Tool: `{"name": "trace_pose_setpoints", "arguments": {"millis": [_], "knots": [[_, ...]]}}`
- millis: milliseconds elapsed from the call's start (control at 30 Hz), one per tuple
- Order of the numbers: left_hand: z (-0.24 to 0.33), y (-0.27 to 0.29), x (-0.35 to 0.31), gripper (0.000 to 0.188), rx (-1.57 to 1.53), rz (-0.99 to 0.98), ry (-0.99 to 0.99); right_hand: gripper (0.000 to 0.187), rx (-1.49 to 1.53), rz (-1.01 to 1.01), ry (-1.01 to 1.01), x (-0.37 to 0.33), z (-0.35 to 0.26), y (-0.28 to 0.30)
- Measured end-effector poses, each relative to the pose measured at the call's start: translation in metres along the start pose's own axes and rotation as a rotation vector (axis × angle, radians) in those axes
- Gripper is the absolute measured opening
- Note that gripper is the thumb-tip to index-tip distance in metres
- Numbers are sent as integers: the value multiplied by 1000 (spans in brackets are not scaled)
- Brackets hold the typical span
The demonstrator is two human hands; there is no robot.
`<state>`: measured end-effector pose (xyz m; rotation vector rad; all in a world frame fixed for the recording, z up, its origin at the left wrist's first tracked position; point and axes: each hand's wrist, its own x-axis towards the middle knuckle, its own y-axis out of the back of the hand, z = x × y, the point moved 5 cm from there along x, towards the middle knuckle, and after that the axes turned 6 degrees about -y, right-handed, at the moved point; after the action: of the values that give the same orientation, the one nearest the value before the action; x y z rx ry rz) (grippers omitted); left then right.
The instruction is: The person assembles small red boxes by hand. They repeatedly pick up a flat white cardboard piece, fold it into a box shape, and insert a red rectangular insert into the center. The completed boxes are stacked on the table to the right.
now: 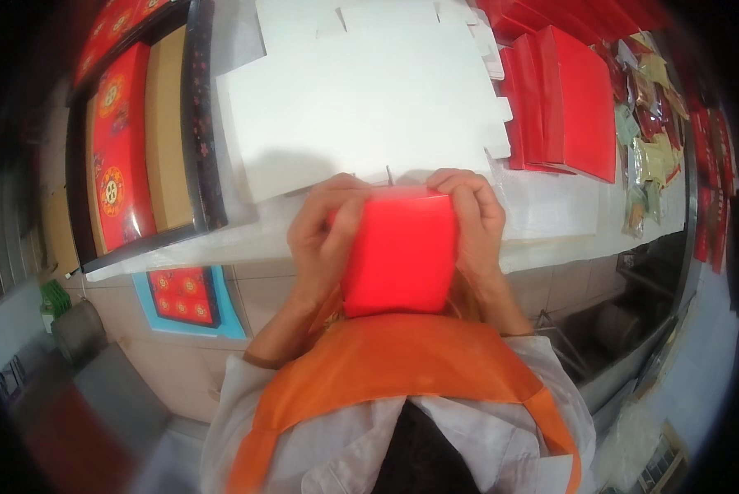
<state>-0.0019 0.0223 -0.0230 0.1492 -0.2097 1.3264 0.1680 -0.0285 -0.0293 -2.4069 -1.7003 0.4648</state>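
Note:
A plain red paper box [401, 253] is held upright against my orange apron, its far edge raised toward the table. My left hand [328, 221] closes on its far left corner, the thumb along the side. On the far right corner, my right hand [475, 216] grips with curled fingers. Just beyond both hands lies a stack of flat white box blanks [369, 99] with notched tabs along its edges. The underside of the red box is hidden from me.
At the left stands a dark tray [190, 123] holding red patterned boxes [122, 148]. Red folded boxes [579, 103] stand at the right, beside small packets [654, 156]. A blue sheet [231, 305] with a red patterned box [182, 295] lies below the table at left.

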Motion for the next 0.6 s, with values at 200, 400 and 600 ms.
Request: {"name": "trace_pose_setpoints", "arguments": {"millis": [200, 400, 600], "knots": [[3, 0, -2, 6, -43, 21, 1, 16, 0, 32, 19, -6, 2, -2], [-3, 5, -12, 15, 30, -39, -62, 14, -67, -39, 74, -10, 8, 5], [-11, 6, -67, 68, -84, -250, 272, 29, -235, -77, 216, -30, 8, 14]]}}
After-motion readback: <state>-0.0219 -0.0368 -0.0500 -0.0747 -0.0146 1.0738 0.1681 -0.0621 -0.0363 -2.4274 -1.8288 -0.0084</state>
